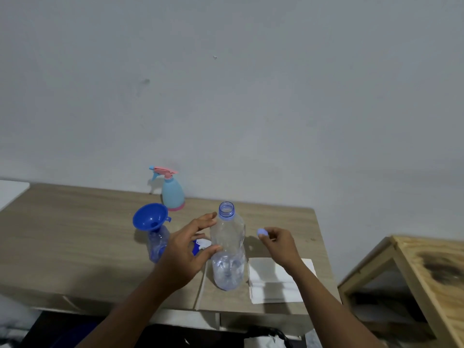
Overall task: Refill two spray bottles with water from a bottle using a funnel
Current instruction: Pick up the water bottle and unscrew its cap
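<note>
- Funnel (150, 217), blue, sits in the neck of a clear blue-tinted spray bottle (157, 244) at table left. Sprayer head off. Rigid plastic but top-heavy w/ funnel in; judged easy to tip if knocked. Needs a steadying hold on the body during pour.
- Second spray bottle (172, 190), light blue w/ pink trigger, stands at the back by the wall, head on, apart from the rest.
- Left hand (187, 249): fingers spread, curled round the water bottle's mid-section. Thumb tip and one fingertip appear to touch the wall; no firm clamp seen.
- Blue-and-white item on the table behind left hand, mostly hidden; poss. the removed sprayer head, cannot confirm.
- Water bottle (228, 247), clear, upright at table centre, neck open. Water approx. lower third only, so judged light. Thin wall already dented: soft, will buckle and spurt if squeezed. Best hold is lower body, at water level.
- Right hand (278, 246): thumb and fingertips pinch the small blue cap (262, 232), held clear to the right of bottle.
- Folded white cloth (273, 280) lies under the right wrist, just beside bottle.
</note>
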`<state>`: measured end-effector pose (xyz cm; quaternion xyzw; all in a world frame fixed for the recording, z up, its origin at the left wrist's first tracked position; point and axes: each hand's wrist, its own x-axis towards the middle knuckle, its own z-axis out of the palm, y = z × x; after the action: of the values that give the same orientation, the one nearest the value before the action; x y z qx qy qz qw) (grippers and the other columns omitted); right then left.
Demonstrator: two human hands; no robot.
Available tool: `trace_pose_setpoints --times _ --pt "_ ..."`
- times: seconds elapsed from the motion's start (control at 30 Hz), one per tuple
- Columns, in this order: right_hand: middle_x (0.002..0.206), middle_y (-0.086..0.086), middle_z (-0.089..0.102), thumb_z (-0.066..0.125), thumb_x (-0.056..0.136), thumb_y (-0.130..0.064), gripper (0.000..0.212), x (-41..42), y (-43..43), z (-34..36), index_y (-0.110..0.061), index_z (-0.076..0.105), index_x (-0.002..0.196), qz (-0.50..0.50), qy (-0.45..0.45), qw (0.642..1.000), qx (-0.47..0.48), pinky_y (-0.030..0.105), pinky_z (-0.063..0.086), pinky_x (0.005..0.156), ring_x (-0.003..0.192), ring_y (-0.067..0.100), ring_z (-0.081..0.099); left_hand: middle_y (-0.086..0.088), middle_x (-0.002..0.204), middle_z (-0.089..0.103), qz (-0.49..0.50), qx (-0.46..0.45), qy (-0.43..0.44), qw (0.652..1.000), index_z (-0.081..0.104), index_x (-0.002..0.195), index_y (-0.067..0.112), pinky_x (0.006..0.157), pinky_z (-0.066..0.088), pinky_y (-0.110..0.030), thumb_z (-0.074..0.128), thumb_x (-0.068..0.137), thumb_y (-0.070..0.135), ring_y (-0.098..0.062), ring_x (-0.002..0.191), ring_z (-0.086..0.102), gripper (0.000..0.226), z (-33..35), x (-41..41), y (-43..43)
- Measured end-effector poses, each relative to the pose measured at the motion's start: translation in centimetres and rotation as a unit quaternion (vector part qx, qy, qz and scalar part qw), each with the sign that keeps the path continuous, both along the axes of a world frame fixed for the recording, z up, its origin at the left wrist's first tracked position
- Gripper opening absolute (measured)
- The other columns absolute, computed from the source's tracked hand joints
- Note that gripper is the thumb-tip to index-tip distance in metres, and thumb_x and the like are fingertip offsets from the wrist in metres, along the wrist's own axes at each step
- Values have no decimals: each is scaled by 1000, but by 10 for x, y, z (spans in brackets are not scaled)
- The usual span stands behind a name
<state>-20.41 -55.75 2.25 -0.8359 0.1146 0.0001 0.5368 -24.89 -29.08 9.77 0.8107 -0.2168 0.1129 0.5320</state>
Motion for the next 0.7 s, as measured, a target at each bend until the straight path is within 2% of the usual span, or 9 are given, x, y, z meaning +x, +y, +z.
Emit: trace_pose_setpoints --times 0.1,0.2,0.3,0.37,0.47,0.53,0.57,0.63,0.7 --pt "104 7 74 63 94 -33 27 9 -19 -44 -12 71 108 9 88 983 -163 31 49 81 97 24 67 23 135 56 10 6 -3 1000 58 124 21 91 56 -24 80 74 33 -4 124 58 56 1 3 -3" --pt "112 2 67 56 93 -37 23 19 -27 -64 -25 69 108 10 167 950 -263 39 39 92 112 28 58 34 134 53 21 21 -2 1000 58 123 23 92 55 -21 87 71 19 0 123 57 59 -2 4 -4" --pt "118 1 57 52 91 -35 27 24 -29 -77 -34 68 113 12 198 923 -330 45 35 98 116 27 51 20 137 56 19 13 -7 1000 61 122 19 94 54 -22 85 72 25 -4 126 56 56 -7 4 -4" --pt "117 1 56 54 90 -38 28 25 -30 -79 -35 68 115 9 195 921 -336 46 34 99 116 28 50 14 137 58 20 12 -12 1000 60 124 18 95 53 -23 81 74 27 -8 128 56 55 -7 3 -4" --pt "123 5 59 55 91 -38 35 20 -30 -73 -29 63 125 -6 127 951 -281 47 36 100 119 31 51 13 136 58 22 22 -13 999 60 124 18 93 56 -27 84 73 17 -6 127 56 56 -4 4 -4" --pt "119 9 61 56 91 -24 36 7 -23 -59 -22 62 126 -16 19 988 -155 43 44 97 115 31 56 12 135 58 23 23 -11 999 60 125 19 91 58 -31 85 73 18 -6 127 56 57 -2 4 -4" --pt "116 9 62 58 90 -14 35 -3 -18 -49 -24 62 123 -13 -36 995 -93 38 48 93 111 28 59 12 135 59 21 22 -12 999 59 125 18 91 59 -33 84 74 22 -6 126 57 57 -1 3 -4" --pt "115 3 63 60 86 0 44 -26 -6 -26 -29 59 119 1 -103 995 -15 26 51 88 108 20 62 16 135 58 19 21 -17 999 58 126 19 90 59 -34 82 75 27 -7 126 57 56 0 1 -3" --pt "120 -3 61 64 80 -7 51 -47 8 -2 -31 57 125 36 -130 990 36 24 52 91 112 13 61 26 133 57 17 16 -5 1000 57 125 24 92 58 -32 84 76 20 -6 124 58 56 1 -2 -2"
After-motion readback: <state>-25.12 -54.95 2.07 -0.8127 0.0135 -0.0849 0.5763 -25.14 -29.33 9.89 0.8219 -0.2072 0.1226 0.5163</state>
